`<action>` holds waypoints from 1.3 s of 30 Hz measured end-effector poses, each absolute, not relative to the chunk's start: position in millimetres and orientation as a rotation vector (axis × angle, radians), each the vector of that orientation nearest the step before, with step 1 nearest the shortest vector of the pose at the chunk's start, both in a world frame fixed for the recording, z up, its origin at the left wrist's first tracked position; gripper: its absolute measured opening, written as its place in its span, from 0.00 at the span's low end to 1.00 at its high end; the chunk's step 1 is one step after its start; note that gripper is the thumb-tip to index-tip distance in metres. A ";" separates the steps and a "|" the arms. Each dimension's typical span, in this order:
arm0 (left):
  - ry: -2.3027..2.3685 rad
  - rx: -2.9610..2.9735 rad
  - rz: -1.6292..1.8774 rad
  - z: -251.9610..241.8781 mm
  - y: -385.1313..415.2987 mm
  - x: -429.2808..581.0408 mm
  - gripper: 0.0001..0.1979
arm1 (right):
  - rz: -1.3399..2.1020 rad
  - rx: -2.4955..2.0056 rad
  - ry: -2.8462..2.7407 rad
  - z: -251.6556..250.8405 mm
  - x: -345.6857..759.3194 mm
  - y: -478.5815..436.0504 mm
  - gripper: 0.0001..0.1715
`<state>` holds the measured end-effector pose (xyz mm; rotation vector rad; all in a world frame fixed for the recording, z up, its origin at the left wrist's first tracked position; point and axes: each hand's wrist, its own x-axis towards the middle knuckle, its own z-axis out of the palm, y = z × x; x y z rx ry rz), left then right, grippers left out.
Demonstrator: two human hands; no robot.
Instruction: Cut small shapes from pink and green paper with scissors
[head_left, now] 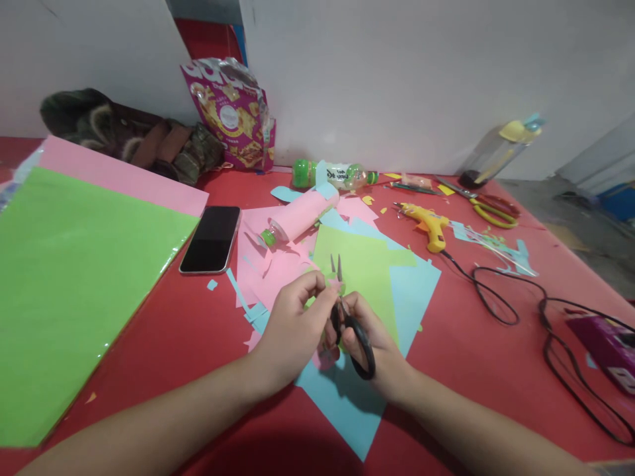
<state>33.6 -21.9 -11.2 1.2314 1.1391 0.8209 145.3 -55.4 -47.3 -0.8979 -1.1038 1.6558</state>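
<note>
My right hand (373,337) grips a pair of black-handled scissors (364,354), blades pointing away from me and slightly apart. My left hand (297,324) is closed in a pinch on a small piece of pink paper (335,285) beside the blades. Both hands are close together above a sheet of light blue paper (347,410) and a light green sheet (360,254). Just beyond them lies a bottle wrapped in pink paper (305,215), its green cap toward the left. The left fingertips partly cover the pink piece.
A phone (211,239) and a stack of green and pink paper (89,264) lie on the left. A yellow glue gun (429,225) trails its black cord to the right. Larger scissors (489,205), a plastic bottle (337,175) and a snack bag (233,119) stand or lie farther back.
</note>
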 end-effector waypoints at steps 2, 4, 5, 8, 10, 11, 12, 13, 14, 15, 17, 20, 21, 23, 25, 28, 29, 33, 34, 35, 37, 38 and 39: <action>1.144 1.244 0.828 -11.3 -22.0 33.6 0.14 | 1.658 -0.909 -1.092 -47.1 144.9 -55.2 0.23; 1.148 1.257 0.838 -11.7 -21.9 33.5 0.14 | 1.655 -0.920 -1.081 -47.5 144.4 -55.0 0.23; 1.149 1.261 0.844 -12.1 -21.6 33.5 0.14 | 1.654 -0.926 -1.076 -47.9 144.1 -55.0 0.23; 1.147 1.264 0.867 -13.7 -20.2 33.2 0.14 | 1.664 -0.935 -1.040 -49.4 143.5 -54.6 0.23; 1.138 1.267 0.878 -14.5 -19.1 32.6 0.14 | 1.675 -0.930 -1.010 -50.2 143.4 -54.1 0.24; 1.134 1.274 0.880 -14.5 -18.6 32.2 0.14 | 1.678 -0.922 -1.001 -50.6 143.5 -53.8 0.24; 1.131 1.279 0.877 -14.3 -18.2 31.8 0.14 | 1.677 -0.913 -0.996 -50.9 143.7 -53.5 0.24; 1.126 1.282 0.868 -13.8 -17.8 31.5 0.14 | 1.668 -0.907 -0.995 -51.3 144.0 -53.2 0.23; 1.119 1.278 0.856 -13.1 -17.5 31.3 0.14 | 1.655 -0.903 -0.993 -51.8 144.4 -52.9 0.23; 1.105 1.266 0.838 -12.3 -17.1 31.1 0.14 | 1.640 -0.898 -0.987 -52.4 144.9 -52.5 0.22; 1.054 1.220 0.788 -11.0 -16.2 30.8 0.14 | 1.610 -0.887 -0.947 -53.6 146.3 -51.3 0.23; 1.012 1.200 0.711 -11.1 -13.7 29.8 0.13 | 1.539 -0.869 -0.885 -54.6 149.2 -47.7 0.22; 1.009 1.222 0.693 -11.9 -12.4 29.1 0.13 | 1.504 -0.875 -0.870 -54.4 150.3 -46.0 0.21; 0.995 1.287 0.668 -14.3 -9.6 27.4 0.13 | 1.436 -0.903 -0.836 -52.7 152.4 -42.5 0.18; 0.954 1.330 0.637 -17.2 -7.0 25.7 0.13 | 1.380 -0.912 -0.809 -50.2 154.2 -39.3 0.17; 0.904 1.316 0.536 -19.9 -4.6 24.4 0.13 | 1.339 -0.883 -0.808 -46.7 156.0 -36.6 0.16; 0.888 1.309 0.500 -20.0 -4.3 24.2 0.13 | 1.330 -0.875 -0.813 -46.0 156.4 -36.3 0.17; 0.859 1.419 0.426 -18.0 -3.4 23.6 0.13 | 1.322 -0.874 -0.827 -45.0 156.5 -36.1 0.18; 0.860 1.472 0.416 -17.4 -2.9 23.2 0.12 | 1.327 -0.881 -0.830 -44.9 156.3 -36.0 0.18; 0.864 1.519 0.404 -17.0 -2.1 22.6 0.12 | 1.334 -0.891 -0.833 -44.7 156.0 -35.9 0.19; 0.872 1.602 0.370 -16.5 0.0 21.2 0.11 | 1.345 -0.917 -0.850 -44.5 155.8 -35.5 0.22; 0.875 1.646 0.357 -16.3 1.2 20.4 0.10 | 1.352 -0.932 -0.860 -44.3 155.8 -35.3 0.23; 0.876 1.695 0.346 -16.0 2.5 19.6 0.10 | 1.360 -0.946 -0.868 -44.1 155.9 -35.0 0.23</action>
